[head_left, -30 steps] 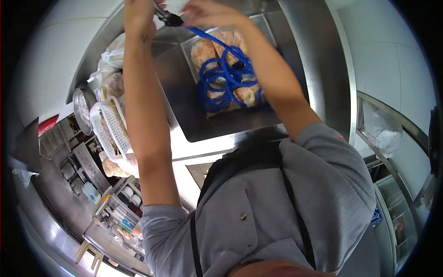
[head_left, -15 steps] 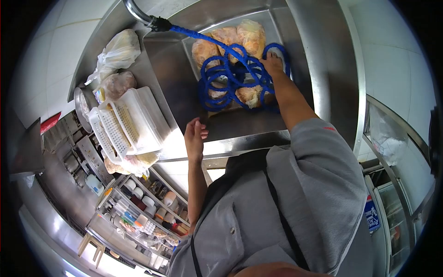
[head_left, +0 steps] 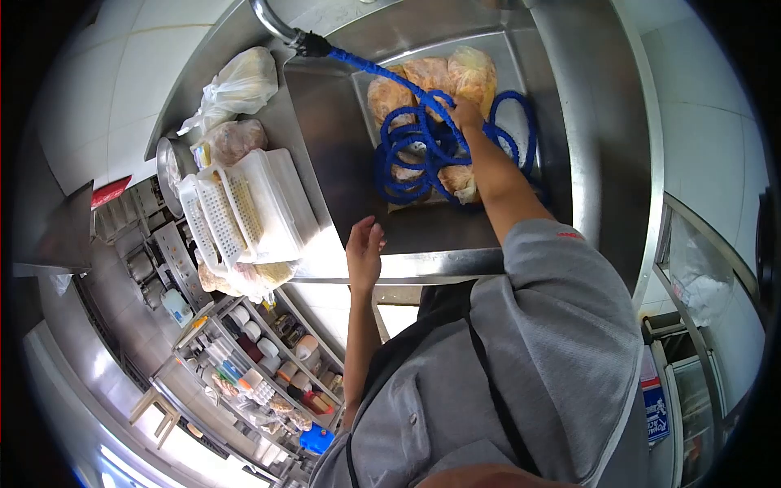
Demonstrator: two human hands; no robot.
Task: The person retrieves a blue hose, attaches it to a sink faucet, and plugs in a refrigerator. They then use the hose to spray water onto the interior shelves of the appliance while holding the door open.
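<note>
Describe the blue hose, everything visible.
The hose is bright blue, slim and flexible, with a crinkled, fabric-like surface. A black collar joins one end to the bent metal tap. From there it slants fairly straight into the sink, then piles in loose, overlapping loops, several lying over the bags. One loop spreads to the right of the bags. The right hand is in among the loops; its grip is unclear. I can't make out the free end.
</note>
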